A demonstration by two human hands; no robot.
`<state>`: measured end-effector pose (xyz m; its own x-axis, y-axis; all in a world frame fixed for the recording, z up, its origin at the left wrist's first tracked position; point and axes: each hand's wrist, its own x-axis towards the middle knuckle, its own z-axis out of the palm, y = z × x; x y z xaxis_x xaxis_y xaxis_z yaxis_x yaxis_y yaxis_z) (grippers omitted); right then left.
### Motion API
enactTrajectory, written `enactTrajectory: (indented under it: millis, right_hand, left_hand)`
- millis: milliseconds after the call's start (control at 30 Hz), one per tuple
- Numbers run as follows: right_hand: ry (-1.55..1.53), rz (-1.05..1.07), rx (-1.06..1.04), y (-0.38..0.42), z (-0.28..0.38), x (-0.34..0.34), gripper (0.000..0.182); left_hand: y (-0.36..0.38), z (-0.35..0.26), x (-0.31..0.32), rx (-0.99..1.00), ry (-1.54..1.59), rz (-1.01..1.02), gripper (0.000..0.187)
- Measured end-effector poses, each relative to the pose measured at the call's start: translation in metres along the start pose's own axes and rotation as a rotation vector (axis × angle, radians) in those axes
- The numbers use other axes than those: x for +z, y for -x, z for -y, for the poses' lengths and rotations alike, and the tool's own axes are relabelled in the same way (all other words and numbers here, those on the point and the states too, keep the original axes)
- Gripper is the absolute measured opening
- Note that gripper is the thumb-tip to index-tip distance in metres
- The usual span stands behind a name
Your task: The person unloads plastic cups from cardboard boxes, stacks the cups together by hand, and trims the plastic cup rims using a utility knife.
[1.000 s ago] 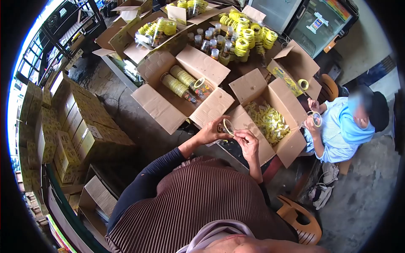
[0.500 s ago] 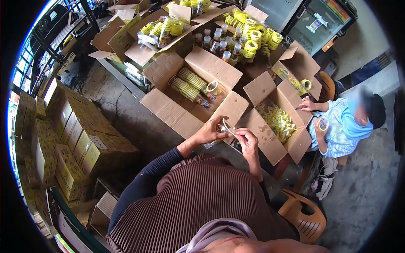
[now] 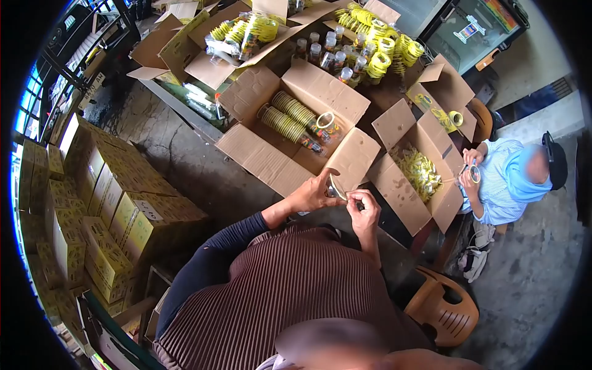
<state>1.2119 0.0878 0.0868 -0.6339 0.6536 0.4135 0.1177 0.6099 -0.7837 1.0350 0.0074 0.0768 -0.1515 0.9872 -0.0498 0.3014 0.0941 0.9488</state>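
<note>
Close in front of my body, my left hand (image 3: 310, 193) is wrapped around a clear plastic cup (image 3: 333, 188) with a pale yellow rim, tilted on its side. My right hand (image 3: 364, 211) pinches at the near edge of that rim; whatever lies between its fingertips is too small to make out. Just beyond my hands stands an open carton (image 3: 262, 158) with two rows of nested yellow-rimmed cups (image 3: 285, 123) and a single cup (image 3: 328, 127) beside them. To its right, another carton (image 3: 395, 196) holds a heap of small yellow-and-white pieces (image 3: 419, 172).
A seated co-worker (image 3: 502, 179) at the right handles a similar cup. Filled bottles or cups (image 3: 333, 55) and yellow-rimmed stacks (image 3: 382, 52) crowd the table's back. Closed cartons (image 3: 135, 216) are piled at left. An orange plastic chair (image 3: 444, 308) stands behind my right side.
My view has shifted slightly, so the cartons appear further right. Both my hands stay at the cup's rim. The co-worker's two hands have come together at their cup.
</note>
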Motion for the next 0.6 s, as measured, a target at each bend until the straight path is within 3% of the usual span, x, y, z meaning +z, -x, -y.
enactTrajectory:
  millis: [100,167,233,433,500,600]
  right_hand:
    - [-0.033,-0.041,0.033,0.000,-0.012,0.009,0.009]
    - [-0.041,-0.112,0.181,0.000,-0.024,0.010,0.007]
    - [-0.092,-0.077,0.245,-0.003,-0.027,0.004,0.002]
    - [-0.208,0.235,0.135,-0.010,0.010,-0.003,0.013]
    - [-0.111,0.271,0.037,-0.008,-0.001,-0.004,0.016]
    - [-0.134,0.306,0.094,-0.007,0.000,-0.010,0.012]
  left_hand:
    - [0.003,-0.001,-0.008,0.012,0.010,0.018,0.075]
    - [0.005,0.006,-0.009,0.183,0.136,0.102,0.074]
    - [0.007,0.002,-0.013,0.122,0.100,0.134,0.073]
    - [0.005,0.006,-0.016,0.081,0.067,0.063,0.073]
    - [0.006,0.006,-0.015,0.083,0.045,0.071,0.073]
    - [0.007,0.011,-0.013,0.137,0.060,0.088,0.073]
